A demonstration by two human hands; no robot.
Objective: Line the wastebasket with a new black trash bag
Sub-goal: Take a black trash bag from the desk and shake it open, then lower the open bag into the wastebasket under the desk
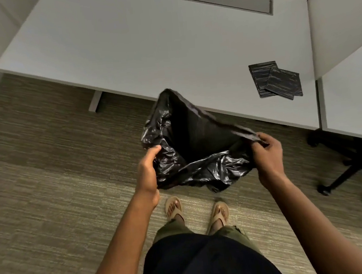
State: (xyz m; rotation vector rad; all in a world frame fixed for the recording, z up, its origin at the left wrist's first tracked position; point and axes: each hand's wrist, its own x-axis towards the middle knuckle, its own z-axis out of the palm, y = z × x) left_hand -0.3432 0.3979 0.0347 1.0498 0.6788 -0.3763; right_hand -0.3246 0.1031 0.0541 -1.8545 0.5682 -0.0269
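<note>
Left hand (149,172) and right hand (268,154) each grip the rim of the open black trash bag (197,135) beside the table (144,41); no readable markings.

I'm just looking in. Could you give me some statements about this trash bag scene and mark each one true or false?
1. Both hands hold the black bag. True: the left hand and right hand grip its edge.
2. Folded bags lie on the carpet. False: they lie on the desk.
3. The person wears closed shoes. False: they wear sandals.
4. A chair base stands at the right. True.
5. The bag's mouth is tied shut. False: it is spread open.
</note>
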